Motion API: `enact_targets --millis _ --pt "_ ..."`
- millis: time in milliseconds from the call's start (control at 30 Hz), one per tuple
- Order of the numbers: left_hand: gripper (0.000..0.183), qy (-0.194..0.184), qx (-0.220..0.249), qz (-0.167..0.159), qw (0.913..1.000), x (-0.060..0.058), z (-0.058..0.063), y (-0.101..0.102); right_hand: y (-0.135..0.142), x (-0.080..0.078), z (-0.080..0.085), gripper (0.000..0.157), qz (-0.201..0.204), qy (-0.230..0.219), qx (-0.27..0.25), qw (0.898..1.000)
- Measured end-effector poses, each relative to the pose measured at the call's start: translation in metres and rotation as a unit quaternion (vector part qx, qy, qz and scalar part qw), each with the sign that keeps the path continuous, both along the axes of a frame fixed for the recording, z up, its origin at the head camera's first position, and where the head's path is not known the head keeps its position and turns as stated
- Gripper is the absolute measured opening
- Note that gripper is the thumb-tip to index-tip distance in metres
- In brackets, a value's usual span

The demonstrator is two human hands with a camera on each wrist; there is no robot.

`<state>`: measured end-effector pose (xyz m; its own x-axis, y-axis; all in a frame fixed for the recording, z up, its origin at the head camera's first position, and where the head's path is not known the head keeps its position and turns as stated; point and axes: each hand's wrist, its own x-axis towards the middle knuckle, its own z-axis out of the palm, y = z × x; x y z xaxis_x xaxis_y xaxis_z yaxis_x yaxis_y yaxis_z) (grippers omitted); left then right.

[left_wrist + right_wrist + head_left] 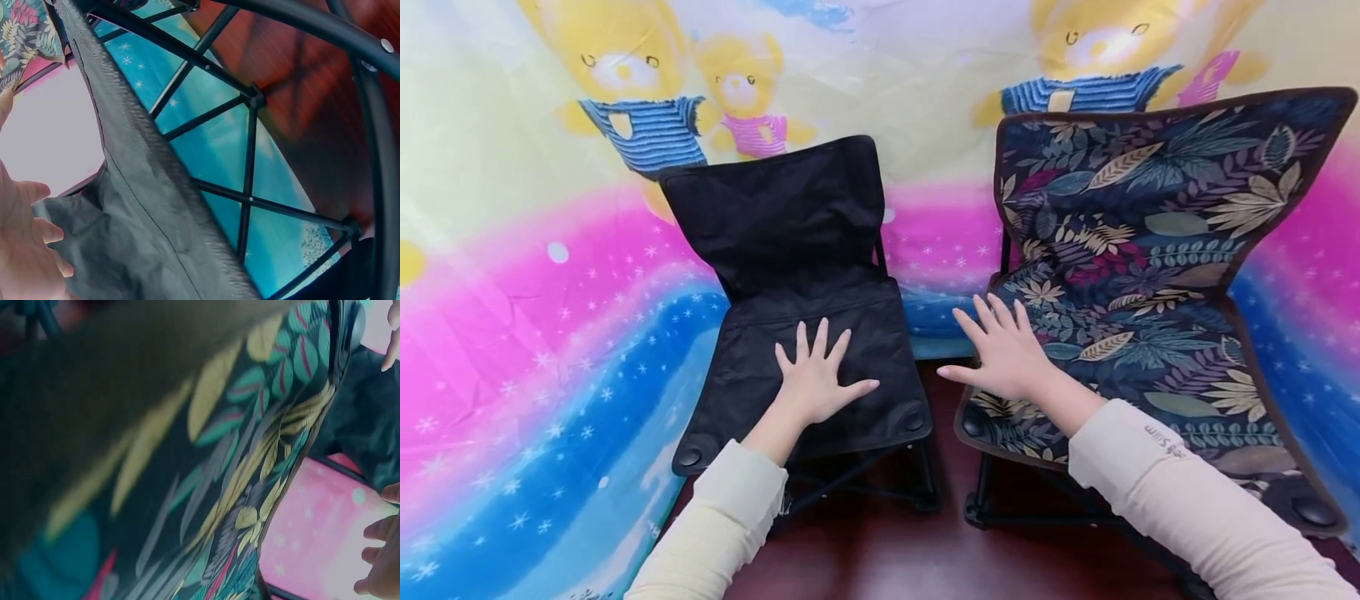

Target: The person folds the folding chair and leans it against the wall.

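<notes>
Low folding chair of plain black fabric on a black tubular frame (820, 292): upright, taken as landmark. Left hand (812, 387) is over its seat, released, fingers spread, gripping nothing; contact with the fabric cannot be told. Right of the black chair, just apart: larger folding chair in dark leaf-print fabric with brown edging (1138, 279). Right hand (1003, 358), also released and fanned, is over that chair's seat edge nearest the black one. Beneath the black chair: glossy dark-red floor (880, 542). Behind it: pink-and-blue cloth printed with yellow bears (512, 317).
</notes>
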<state>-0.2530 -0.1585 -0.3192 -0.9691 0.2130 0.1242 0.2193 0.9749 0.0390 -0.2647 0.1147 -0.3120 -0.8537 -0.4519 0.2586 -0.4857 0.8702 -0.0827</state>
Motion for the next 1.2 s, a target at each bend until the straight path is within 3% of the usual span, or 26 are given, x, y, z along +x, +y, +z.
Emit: enact_targets --millis 600,867,1200 --pt "0.089 0.018 0.011 0.000 0.9998 0.014 -0.010 -0.023 -0.025 0.010 -0.009 0.088 0.038 -0.008 -0.003 0.999" --pt "0.088 0.020 0.015 0.004 0.9997 0.027 -0.015 -0.042 -0.036 0.015 -0.014 0.085 0.060 -0.007 -0.008 0.998" --pt "0.090 0.027 0.037 0.006 0.9989 0.039 -0.023 -0.050 -0.044 0.025 -0.023 0.084 0.081 0.000 -0.005 0.997"
